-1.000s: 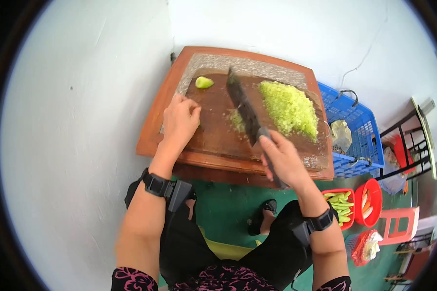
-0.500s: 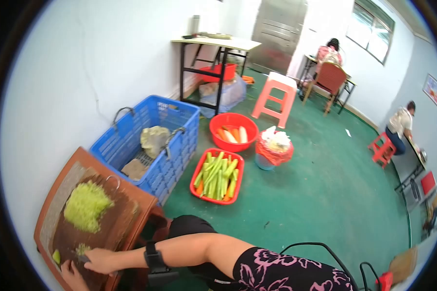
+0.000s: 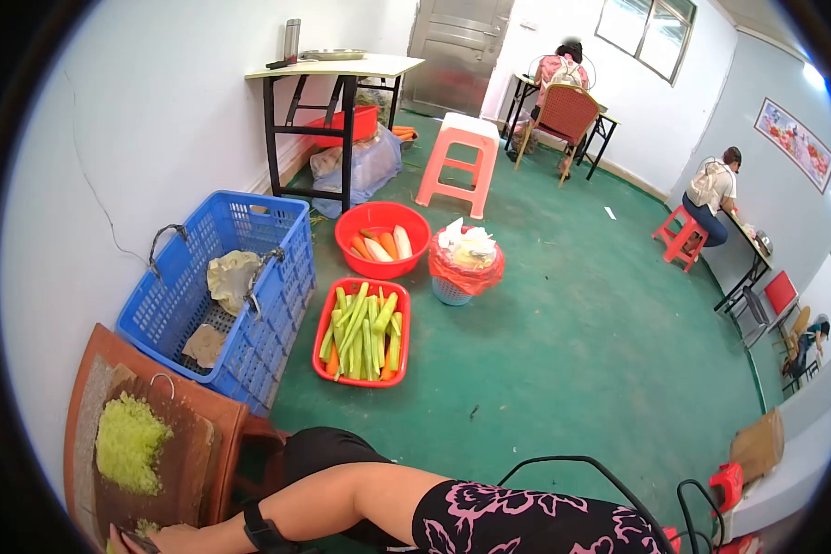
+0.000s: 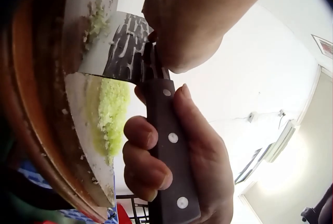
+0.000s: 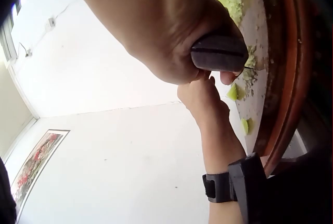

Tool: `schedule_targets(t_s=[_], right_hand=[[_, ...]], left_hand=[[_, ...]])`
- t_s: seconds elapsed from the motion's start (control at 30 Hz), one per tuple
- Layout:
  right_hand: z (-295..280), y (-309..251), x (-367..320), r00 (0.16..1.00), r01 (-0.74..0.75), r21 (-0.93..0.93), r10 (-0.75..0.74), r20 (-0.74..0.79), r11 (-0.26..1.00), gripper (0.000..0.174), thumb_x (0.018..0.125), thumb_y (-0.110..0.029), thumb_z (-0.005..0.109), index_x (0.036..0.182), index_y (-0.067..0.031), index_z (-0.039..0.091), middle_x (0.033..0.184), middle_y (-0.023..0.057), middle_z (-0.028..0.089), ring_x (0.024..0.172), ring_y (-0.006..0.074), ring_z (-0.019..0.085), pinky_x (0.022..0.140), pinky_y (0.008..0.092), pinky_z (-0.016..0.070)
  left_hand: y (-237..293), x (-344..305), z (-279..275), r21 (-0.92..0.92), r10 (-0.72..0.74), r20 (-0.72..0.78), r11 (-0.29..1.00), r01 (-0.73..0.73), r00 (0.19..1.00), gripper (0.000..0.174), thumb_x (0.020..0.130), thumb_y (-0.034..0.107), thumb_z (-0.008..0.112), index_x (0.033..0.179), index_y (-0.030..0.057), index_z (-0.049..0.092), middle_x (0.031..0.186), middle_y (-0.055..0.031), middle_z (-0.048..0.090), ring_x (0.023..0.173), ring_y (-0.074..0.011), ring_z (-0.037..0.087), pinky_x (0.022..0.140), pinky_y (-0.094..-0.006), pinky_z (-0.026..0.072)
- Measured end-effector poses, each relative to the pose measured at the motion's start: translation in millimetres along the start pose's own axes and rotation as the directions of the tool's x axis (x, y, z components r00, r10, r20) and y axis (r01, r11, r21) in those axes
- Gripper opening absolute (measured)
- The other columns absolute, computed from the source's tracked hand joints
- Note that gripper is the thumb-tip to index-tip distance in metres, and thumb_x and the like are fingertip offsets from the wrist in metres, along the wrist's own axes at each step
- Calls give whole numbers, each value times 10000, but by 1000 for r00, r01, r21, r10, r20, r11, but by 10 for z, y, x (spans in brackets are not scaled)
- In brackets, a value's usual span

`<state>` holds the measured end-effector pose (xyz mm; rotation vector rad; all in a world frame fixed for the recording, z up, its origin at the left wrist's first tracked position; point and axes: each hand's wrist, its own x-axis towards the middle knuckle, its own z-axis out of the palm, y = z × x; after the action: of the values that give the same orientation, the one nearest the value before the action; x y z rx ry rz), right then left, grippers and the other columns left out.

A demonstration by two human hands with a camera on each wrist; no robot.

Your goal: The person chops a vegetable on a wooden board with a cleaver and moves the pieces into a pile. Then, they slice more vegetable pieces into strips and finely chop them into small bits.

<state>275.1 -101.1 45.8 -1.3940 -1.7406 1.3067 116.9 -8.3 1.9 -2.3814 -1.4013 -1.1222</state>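
Observation:
My right hand [image 4: 208, 166] grips the dark, riveted handle of a cleaver [image 4: 174, 153], fingers curled round it. Its blade stands over the chopping board [image 3: 189, 471], with chopped bits stuck around it. My left hand [image 4: 203, 21] is right at the top of the blade in the left wrist view; its fingers are mostly hidden, and I cannot tell how they lie. A heap of finely chopped green vegetable [image 3: 131, 443] covers part of the board. Two green chunks, a nearer piece [image 5: 232, 92] and a lower piece [image 5: 245, 126], lie by the left hand in the right wrist view.
Beside the small table [image 3: 235, 420] stands a blue crate [image 3: 286, 277]. On the green floor are a red tray [image 3: 406, 355] of peeled green stalks, a red basin [image 3: 346, 222] of carrots and white roots, a lined bin [image 3: 452, 291] and a pink stool [image 3: 462, 157]. People sit farther back.
The head view has swung right to the room, leaving the board at the lower left. The cleaver, raised a second ago, is now low at the board, and the left hand has come close to it.

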Motion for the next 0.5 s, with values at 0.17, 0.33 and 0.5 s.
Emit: schedule_targets(t_s=[0.17, 0.33, 0.5], right_hand=[[-21, -60, -84, 1000, -25, 9, 25, -4, 1000, 620, 958, -308, 393, 1381, 118, 237, 1016, 257, 592, 717, 304, 584, 594, 383, 486], [175, 51, 110, 993, 44, -84, -53, -106, 995, 578, 947, -291, 409, 1353, 104, 291, 1175, 266, 537, 870, 339, 586, 705, 420, 490], [248, 121, 274, 993, 64, -123, -75, -87, 990, 494, 937, -285, 424, 1262, 87, 410, 1153, 253, 554, 908, 349, 584, 731, 435, 483]], left_hand=[[109, 49, -83, -70, -36, 26, 997, 38, 999, 330, 943, 240, 515, 1066, -34, 651, 1042, -195, 651, 906, -319, 628, 793, -382, 516], [164, 90, -176, -110, -46, 46, 993, 51, 998, 333, 925, 259, 551, 1004, -41, 674, 1000, -198, 662, 881, -322, 632, 789, -383, 519], [47, 78, -142, -69, 17, -11, 997, -18, 1000, 337, 914, 278, 571, 973, -33, 686, 966, -188, 669, 857, -312, 635, 780, -379, 519]])
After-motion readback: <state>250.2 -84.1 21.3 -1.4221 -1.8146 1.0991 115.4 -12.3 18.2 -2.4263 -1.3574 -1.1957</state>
